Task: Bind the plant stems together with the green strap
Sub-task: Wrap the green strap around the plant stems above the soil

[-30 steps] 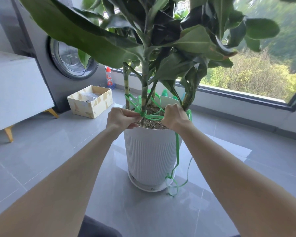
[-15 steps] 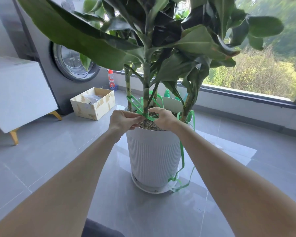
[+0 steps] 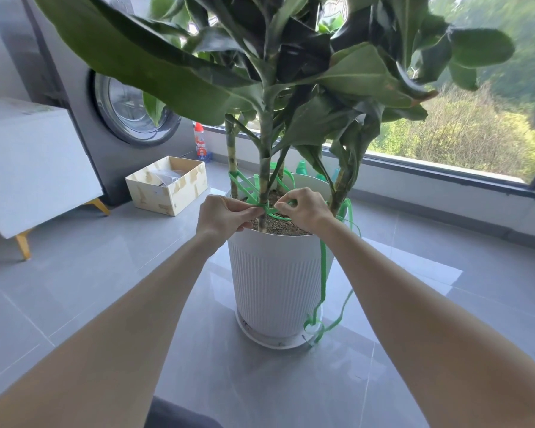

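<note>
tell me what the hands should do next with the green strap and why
Probably pull the two ends apart to snug the crossing. The left hand and right hand each pinch the green strap on either side of the front stem, where it crosses just above the soil, and the loops behind look slack.

1. The left hand point(image 3: 226, 216) and the right hand point(image 3: 305, 210) each pinch the green strap point(image 3: 322, 273) just beside the middle of the plant stems point(image 3: 264, 168), above the soil.
2. The strap loops among the stems, and its loose length hangs over the rim of the white ribbed pot point(image 3: 275, 288) down to the grey floor point(image 3: 105, 273).
3. A taped cardboard box point(image 3: 167, 189) sits near a washing machine point(image 3: 130, 112) on the left.
</note>
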The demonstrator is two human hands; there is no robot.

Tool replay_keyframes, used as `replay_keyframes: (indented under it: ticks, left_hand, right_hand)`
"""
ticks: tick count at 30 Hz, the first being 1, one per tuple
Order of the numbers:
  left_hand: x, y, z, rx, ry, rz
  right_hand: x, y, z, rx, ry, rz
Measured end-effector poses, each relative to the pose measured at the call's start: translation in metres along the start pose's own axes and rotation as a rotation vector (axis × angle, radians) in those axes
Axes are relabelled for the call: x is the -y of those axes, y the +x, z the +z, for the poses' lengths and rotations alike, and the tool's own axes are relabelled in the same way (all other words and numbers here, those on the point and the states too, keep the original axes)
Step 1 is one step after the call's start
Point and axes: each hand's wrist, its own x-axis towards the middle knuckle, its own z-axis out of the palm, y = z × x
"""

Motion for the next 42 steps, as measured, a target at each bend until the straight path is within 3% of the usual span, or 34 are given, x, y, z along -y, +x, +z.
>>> replay_keyframes:
  ticks: [11,19,32,42]
  left_hand:
    - [-0.004,-0.007,0.004,-0.081,0.205,0.136]
    - [-0.006,-0.008,0.005,-0.088,0.259,0.145]
    - [-0.013,-0.011,0.008,-0.182,0.531,0.189]
    - [-0.019,-0.015,0.001,-0.247,0.698,0.341]
  right_hand:
    - [-0.002,-0.010,-0.015,0.033,0.018,-0.056]
    - [-0.004,-0.015,-0.017,-0.047,0.027,-0.110]
    - [-0.007,-0.031,-0.024,0.059,0.055,-0.167]
    - [-0.007,-0.040,-0.025,0.089,0.123,-0.166]
